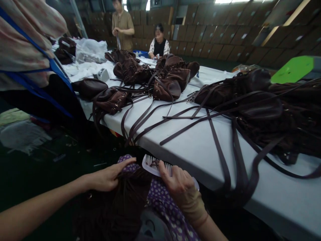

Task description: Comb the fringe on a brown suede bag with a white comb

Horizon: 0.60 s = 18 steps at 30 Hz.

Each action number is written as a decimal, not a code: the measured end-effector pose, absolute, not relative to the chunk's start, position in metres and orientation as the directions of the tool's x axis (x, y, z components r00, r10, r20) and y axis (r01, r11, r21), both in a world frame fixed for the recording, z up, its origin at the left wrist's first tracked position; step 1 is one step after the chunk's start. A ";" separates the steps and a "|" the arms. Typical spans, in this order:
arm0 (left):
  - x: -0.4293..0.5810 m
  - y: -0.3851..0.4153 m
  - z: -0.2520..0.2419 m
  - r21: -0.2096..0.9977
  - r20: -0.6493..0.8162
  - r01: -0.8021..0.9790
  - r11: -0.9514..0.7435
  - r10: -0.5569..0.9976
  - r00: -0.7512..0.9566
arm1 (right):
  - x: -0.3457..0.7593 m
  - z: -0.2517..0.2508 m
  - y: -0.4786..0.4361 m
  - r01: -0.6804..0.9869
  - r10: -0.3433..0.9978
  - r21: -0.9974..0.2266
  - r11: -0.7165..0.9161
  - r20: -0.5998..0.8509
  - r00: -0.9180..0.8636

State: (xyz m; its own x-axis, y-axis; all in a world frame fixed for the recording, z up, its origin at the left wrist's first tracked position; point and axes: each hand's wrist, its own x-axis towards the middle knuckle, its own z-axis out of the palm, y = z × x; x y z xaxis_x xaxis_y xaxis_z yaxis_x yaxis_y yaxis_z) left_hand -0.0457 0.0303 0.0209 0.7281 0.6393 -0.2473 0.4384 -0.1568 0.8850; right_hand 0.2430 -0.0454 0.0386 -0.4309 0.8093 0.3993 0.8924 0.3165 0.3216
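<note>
My right hand, with a beige wrap around the wrist, holds a white wide-tooth comb against dark brown fringe. The fringe belongs to a brown suede bag lying in my lap, over purple polka-dot clothing. My left hand presses on the top of the bag with its fingers nearly straight. Beside me stands a white folding table carrying heaps of brown drawstring bags with long straps trailing over it.
A person's patterned sleeve with blue straps fills the near left. Two co-workers stand or sit beyond the table's far end. Stacked cardboard boxes line the walls. A plastic bag, white cloth and a green board also show.
</note>
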 end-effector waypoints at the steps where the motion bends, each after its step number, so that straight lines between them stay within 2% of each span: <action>1: -0.032 0.031 0.025 0.933 -0.244 0.349 -0.086 0.562 0.790 | 0.240 0.042 -0.042 0.892 0.811 0.323 0.317 0.395 -0.432; 4: 0.009 0.027 0.030 0.972 -0.236 0.192 0.138 0.537 0.810 | 0.237 0.045 -0.038 0.889 0.820 0.306 0.339 0.368 -0.439; 7: 0.035 0.021 0.023 0.952 -0.288 0.182 0.247 0.518 0.805 | 0.244 0.030 -0.041 0.915 0.860 0.219 0.340 0.322 -0.396; 9: 0.041 0.020 0.013 0.925 -0.348 0.220 0.311 0.453 0.821 | 0.251 0.010 -0.045 0.954 0.921 0.023 0.300 0.256 -0.295; 11: 0.041 0.022 0.002 0.874 -0.452 0.289 0.390 0.438 0.777 | 0.255 -0.012 -0.051 0.907 0.984 -0.382 0.174 0.103 -0.145; 13: 0.037 0.025 -0.008 0.806 -0.567 0.358 0.472 0.441 0.695 | 0.256 -0.028 -0.059 0.694 0.992 -0.720 -0.021 -0.103 -0.077; 15: 0.034 0.028 -0.017 0.749 -0.641 0.409 0.521 0.414 0.647 | 0.258 -0.036 -0.068 0.441 0.964 -0.865 -0.238 -0.266 -0.002; 17: 0.034 0.028 -0.022 0.729 -0.670 0.430 0.533 0.424 0.610 | 0.261 -0.034 -0.077 0.287 0.929 -0.885 -0.367 -0.333 0.161; 18: 0.035 0.026 -0.023 0.725 -0.678 0.434 0.534 0.444 0.586 | 0.262 -0.031 -0.082 0.264 0.913 -0.885 -0.385 -0.323 0.249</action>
State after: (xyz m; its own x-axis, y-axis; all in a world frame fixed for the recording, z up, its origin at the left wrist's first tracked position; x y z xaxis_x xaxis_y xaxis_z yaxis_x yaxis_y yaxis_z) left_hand 0.0354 0.0264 -0.0228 0.5859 0.4441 -0.6779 0.4344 0.5340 0.7253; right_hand 0.2622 -0.0821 -0.0313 0.2487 0.9131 -0.3232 0.2636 -0.3849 -0.8845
